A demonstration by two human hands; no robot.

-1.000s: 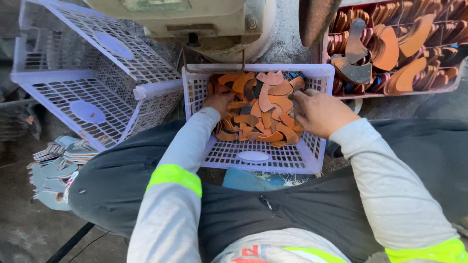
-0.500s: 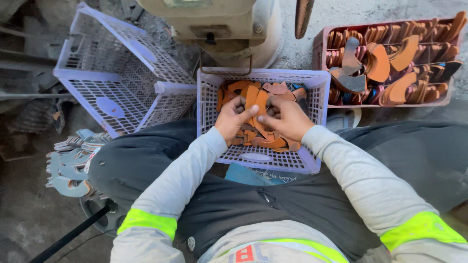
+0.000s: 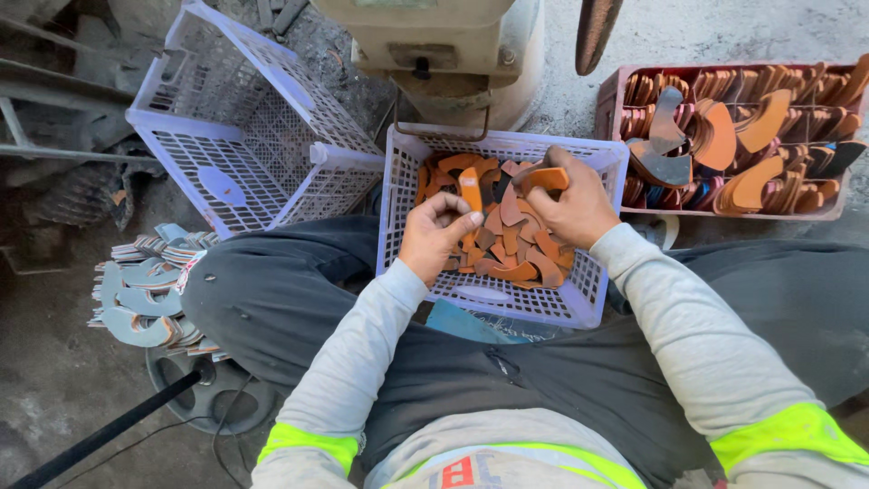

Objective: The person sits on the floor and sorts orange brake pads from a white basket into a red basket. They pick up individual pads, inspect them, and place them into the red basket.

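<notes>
The person sits with a lilac plastic basket point(image 3: 593, 158) resting between the knees, and both hands work inside it over a heap of orange-brown curved pieces point(image 3: 507, 240). The left hand point(image 3: 436, 237) pinches one upright orange piece point(image 3: 470, 188) between thumb and fingertips. The right hand point(image 3: 572, 206) closes its fingers around another orange piece point(image 3: 546, 177), lifted just above the heap. A second lilac basket point(image 3: 240, 145) stands tilted to the left, touching the first one at its corner, with one flat grey disc lying in it. To the right, a red tray point(image 3: 611, 109) holds rows of similar brown pieces stood on edge, with a few loose ones lying on top. A stack of grey curved pieces point(image 3: 140, 290) lies on the floor beside the left knee. The base of a beige machine point(image 3: 434, 45) rises directly behind the middle basket and is cut off at the top edge. The sleeves hide the wrists, and the dark trousers cover the near wall of the basket. The lower layers of the heap are hidden.
</notes>
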